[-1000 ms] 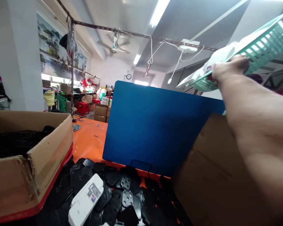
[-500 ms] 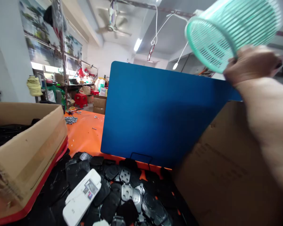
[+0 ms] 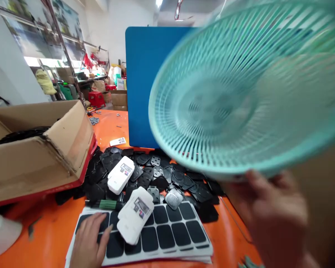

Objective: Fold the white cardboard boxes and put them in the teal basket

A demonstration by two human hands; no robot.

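Note:
My right hand [image 3: 273, 208] grips a light green slotted plastic basket [image 3: 181, 111] by its lower rim. The basket is raised and tilted, its open side facing me, blurred by motion. My left hand [image 3: 91, 238] lies with fingers apart on a stack of white sheets with black rounded squares [image 3: 167, 238]. On those sheets, to the right of that hand, sits a stack of white printed cards [image 3: 136, 214]. A second white card stack [image 3: 121, 175] rests on a heap of small black and clear pad-like pieces [image 3: 142, 171]. A black-and-green pen-like item [image 3: 104, 204] lies behind the left fingers.
An open cardboard box [image 3: 67, 137] stands at left in a red tray [image 3: 83, 178]. A tape-like white roll [image 3: 2, 234] sits front left. Behind the heap rises a blue board [image 3: 141, 85], partly hidden by the basket. The table cover [image 3: 108, 124] is orange; small metal screws [image 3: 94, 121] lie at its far end.
The basket has come down from the upper right and nearer, turning its opening toward me. The view has tilted down, and my left hand and the sheets now show.

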